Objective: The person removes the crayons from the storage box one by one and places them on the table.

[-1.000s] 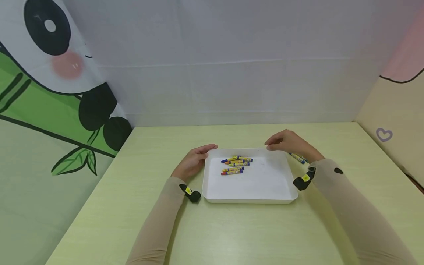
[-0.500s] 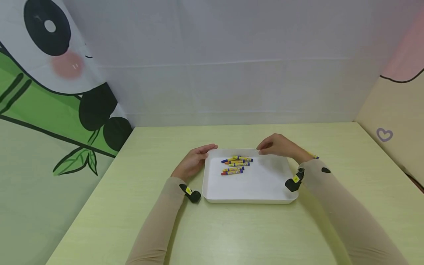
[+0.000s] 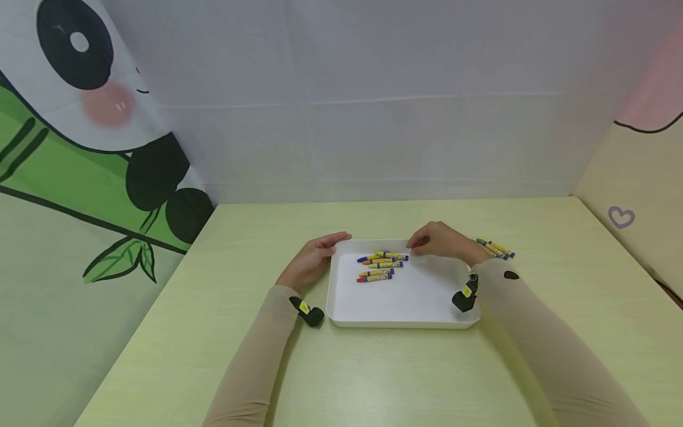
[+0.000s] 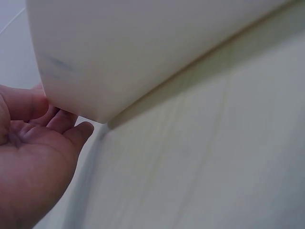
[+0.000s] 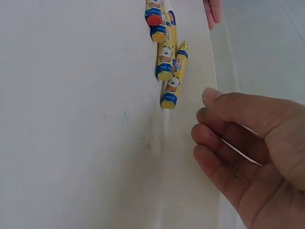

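Note:
A white tray (image 3: pixel 416 302) lies on the table, with several yellow-wrapped crayons (image 3: pixel 380 277) in its left half. My left hand (image 3: pixel 311 259) grips the tray's far left corner; in the left wrist view its thumb and fingers meet at the tray edge (image 4: pixel 95 71). Over the far rim is my right hand (image 3: pixel 445 242), to the right of the crayons. Seen from the right wrist, this hand (image 5: pixel 252 148) has loosely bent fingers and nothing shows between thumb and fingertips. The nearest crayon (image 5: pixel 174 78) is a short way from the thumb tip.
More crayons (image 3: pixel 496 248) lie on the table (image 3: pixel 373 379) beyond the right wrist, outside the tray. A pale cloth wall (image 3: pixel 341 142) stands behind the table, and printed panels flank both sides.
My right hand has moved left along the tray's far rim toward the crayons. The loose crayons on the right have come into fuller view. My left hand has stayed put.

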The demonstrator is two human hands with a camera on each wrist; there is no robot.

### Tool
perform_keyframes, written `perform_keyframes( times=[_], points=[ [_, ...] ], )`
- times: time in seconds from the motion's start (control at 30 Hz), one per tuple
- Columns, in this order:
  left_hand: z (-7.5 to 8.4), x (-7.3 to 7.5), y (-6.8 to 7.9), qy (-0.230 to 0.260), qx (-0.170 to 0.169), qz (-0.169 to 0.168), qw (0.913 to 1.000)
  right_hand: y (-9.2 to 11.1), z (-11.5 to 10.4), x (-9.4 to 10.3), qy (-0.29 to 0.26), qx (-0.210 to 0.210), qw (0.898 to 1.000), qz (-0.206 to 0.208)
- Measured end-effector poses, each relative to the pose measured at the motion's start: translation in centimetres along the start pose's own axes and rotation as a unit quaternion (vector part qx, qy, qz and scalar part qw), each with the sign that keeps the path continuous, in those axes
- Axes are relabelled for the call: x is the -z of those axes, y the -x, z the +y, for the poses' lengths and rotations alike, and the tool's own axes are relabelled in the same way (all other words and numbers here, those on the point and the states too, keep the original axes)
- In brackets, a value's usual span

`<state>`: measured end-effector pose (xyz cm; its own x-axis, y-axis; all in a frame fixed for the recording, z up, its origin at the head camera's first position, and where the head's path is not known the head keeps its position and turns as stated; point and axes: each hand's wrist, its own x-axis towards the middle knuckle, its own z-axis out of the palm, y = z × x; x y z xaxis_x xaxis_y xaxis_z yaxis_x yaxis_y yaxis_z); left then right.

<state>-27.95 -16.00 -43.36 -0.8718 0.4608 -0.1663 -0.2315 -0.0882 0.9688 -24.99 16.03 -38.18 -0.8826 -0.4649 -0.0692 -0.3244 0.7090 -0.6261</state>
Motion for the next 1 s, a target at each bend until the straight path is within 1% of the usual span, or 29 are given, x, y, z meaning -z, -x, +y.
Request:
perform_keyframes(
  times=[0.2,0.43,0.53,0.8,1.0],
  points=[
    [0.0,-0.1,-0.3,0.002,-0.003,-0.001,1.0,-0.6,0.0,-0.1,0.004,0.01,1.0,-0.005],
    [0.2,-0.3,-0.6,0.009,-0.006,0.0,0.9999,-1.1,-0.2,-0.1,0.018,0.003,1.0,-0.015],
    [0.2,-0.3,-0.7,0.008,-0.007,0.002,0.9999,-1.3,-0.3,-0.3,0.031,-0.003,0.999,-0.017],
    [0.0,-0.2,-1.0,0.005,-0.005,0.006,1.0,-1.3,-0.4,-0.9,0.066,-0.001,0.998,-0.014],
    [0.0,-0.3,-1.0,-0.001,-0.01,0.005,0.9999,-1.4,-0.3,-1.2,0.058,-0.01,0.998,-0.028]
  ],
)
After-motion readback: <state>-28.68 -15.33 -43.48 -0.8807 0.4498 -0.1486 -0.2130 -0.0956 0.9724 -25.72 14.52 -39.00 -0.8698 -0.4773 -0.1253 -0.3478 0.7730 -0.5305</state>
